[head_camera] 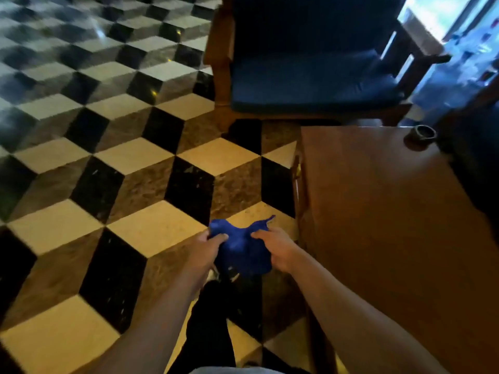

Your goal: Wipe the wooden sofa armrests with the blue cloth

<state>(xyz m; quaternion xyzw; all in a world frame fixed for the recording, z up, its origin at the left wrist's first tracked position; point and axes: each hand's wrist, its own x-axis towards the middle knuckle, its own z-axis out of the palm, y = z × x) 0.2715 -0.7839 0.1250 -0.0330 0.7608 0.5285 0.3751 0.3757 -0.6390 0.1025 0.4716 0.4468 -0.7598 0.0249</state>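
The blue cloth [240,248] hangs bunched between my two hands, low in the middle of the view and above the floor. My left hand [206,249] grips its left edge and my right hand [275,249] pinches its right edge. Farther ahead stands the wooden sofa chair with a dark blue seat cushion [310,79]. Its left wooden armrest [220,47] runs along the cushion's left side. The right armrest [421,47] is against bright window light. Both hands are well short of the sofa.
A brown wooden table [391,211] fills the right side, with a small round ashtray [421,133] near its far corner. The floor [108,157] is tiled in a black, grey and cream cube pattern. My dark trouser leg and shoe show below the cloth.
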